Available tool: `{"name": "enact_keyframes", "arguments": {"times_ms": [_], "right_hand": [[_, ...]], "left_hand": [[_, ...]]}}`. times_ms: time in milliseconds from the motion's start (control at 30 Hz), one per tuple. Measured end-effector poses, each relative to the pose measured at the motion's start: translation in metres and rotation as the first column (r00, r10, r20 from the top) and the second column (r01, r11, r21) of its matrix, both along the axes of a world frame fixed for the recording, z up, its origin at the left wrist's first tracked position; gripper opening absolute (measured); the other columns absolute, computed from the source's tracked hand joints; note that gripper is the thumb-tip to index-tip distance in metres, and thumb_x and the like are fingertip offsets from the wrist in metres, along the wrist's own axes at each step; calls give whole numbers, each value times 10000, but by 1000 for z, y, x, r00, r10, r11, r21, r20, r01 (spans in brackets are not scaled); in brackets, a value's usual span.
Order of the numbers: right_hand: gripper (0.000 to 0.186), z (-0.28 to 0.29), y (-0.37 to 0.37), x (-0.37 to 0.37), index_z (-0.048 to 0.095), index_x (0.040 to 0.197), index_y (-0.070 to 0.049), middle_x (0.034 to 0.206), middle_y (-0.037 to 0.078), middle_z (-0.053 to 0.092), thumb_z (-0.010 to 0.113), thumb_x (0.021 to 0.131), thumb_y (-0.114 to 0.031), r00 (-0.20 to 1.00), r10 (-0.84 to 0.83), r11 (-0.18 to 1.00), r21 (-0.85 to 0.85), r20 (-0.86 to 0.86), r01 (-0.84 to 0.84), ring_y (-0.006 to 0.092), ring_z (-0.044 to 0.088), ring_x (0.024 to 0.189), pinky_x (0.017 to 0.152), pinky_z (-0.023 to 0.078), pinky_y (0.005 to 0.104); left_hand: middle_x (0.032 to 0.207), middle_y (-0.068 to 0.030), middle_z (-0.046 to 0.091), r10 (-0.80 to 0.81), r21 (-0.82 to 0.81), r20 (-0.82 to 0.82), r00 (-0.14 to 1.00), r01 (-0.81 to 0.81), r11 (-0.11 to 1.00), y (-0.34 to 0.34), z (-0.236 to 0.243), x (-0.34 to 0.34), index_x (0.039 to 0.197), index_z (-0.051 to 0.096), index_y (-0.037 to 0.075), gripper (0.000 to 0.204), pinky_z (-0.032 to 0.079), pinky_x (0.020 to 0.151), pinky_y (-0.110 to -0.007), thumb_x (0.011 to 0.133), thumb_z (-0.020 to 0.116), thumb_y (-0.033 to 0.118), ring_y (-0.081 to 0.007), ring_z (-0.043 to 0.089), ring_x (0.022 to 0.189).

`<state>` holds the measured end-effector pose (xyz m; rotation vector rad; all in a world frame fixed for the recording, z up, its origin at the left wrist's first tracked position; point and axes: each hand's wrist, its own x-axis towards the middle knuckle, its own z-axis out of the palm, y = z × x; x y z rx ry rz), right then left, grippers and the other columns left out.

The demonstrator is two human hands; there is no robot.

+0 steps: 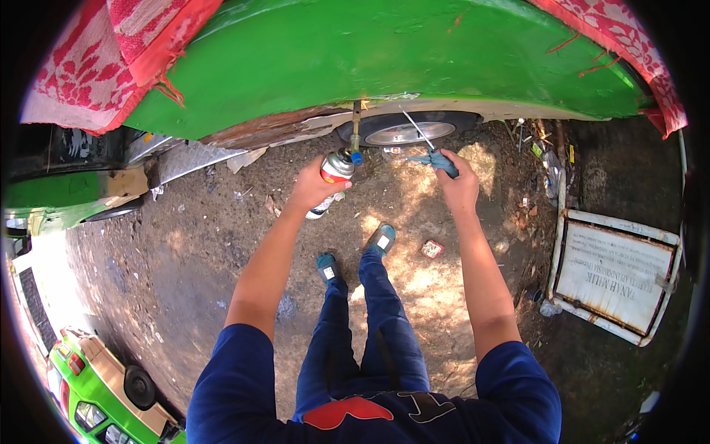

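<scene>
My left hand (314,186) is wrapped round the canister of a gas torch (337,167). Its brass nozzle (356,124) points up at the lower edge of a green vehicle body panel (355,52); whether a flame burns I cannot make out. My right hand (460,181) is closed on a slim metal tool (419,129), with a blue-grey rag (438,160) bunched around its grip. The tool's tip is near the panel's lower edge, where paint looks chipped; contact cannot be told. Bare brownish patches (266,124) show along that edge, left of the nozzle.
A wheel (410,132) sits under the panel. Red patterned cloths (89,81) drape over the vehicle's sides. A rusty-framed white sign (614,274) lies at right, a small red-edged box (432,249) by my feet. Another green vehicle (111,385) stands lower left on the dirt ground.
</scene>
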<state>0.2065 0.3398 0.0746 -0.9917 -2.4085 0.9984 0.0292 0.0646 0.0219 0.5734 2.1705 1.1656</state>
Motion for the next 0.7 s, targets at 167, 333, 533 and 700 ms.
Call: {"name": "enact_keyframes", "arguments": {"times_ms": [167, 333, 533, 700], "right_hand": [[394, -1, 6, 1, 717, 1155, -178, 1085, 72, 698, 749, 768, -113, 1000, 13, 1000, 22, 0, -13, 283, 681, 966, 822, 533, 371], [385, 4, 2, -10, 713, 1164, -187, 1092, 58, 688, 744, 781, -156, 998, 46, 998, 46, 49, -48, 273, 677, 974, 825, 535, 365], [374, 11, 0, -32, 718, 1151, -200, 1075, 48, 685, 780, 787, -262, 985, 126, 984, 108, 120, -139, 268, 680, 946, 793, 541, 368], [358, 6, 7, -50, 722, 1140, -205, 1029, 44, 693, 792, 798, -284, 976, 187, 956, 209, 109, -206, 283, 684, 878, 744, 549, 379]], "left_hand": [[1023, -176, 707, 8, 64, 10, 1000, -8, 998, 8, -1, 4, 1118, 621, 0, 683, 538, 855, -393, 630, 920, 373, -301, 699, 934], [1044, -169, 702, 36, 81, 10, 999, -37, 996, -7, -10, 6, 1136, 622, 9, 679, 537, 857, -388, 626, 923, 341, -284, 691, 950], [1045, -154, 697, 73, 24, 7, 997, -73, 997, -41, -1, 16, 1118, 626, 14, 646, 539, 855, -386, 626, 919, 312, -279, 688, 955], [1098, -157, 689, 63, -3, 37, 997, -63, 998, -62, -2, 24, 1223, 573, 12, 755, 533, 900, -396, 627, 922, 317, -291, 682, 1020]]}}
